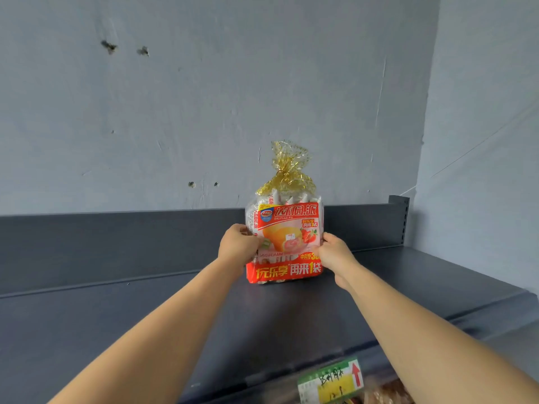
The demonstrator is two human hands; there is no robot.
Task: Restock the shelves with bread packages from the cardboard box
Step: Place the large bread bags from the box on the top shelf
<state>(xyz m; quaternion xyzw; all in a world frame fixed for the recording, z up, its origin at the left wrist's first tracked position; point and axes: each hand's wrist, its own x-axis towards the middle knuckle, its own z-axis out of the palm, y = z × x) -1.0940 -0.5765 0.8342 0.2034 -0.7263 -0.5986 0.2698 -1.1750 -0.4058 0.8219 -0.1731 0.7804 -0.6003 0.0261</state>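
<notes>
The Daliyuan pie bag [287, 228] stands upright on the shelf [131, 330], toward its far right, gold-tied neck up. The left hand [237, 243] and right hand [335, 253] each close a grip on 1 side, equally near.

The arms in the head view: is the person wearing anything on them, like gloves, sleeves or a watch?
No. Both forearms are bare as far as the frame shows, with no sleeve edge in view. The left hand and right hand have no gloves, and no watch, bracelet or ring shows on the sides facing the camera.
</notes>
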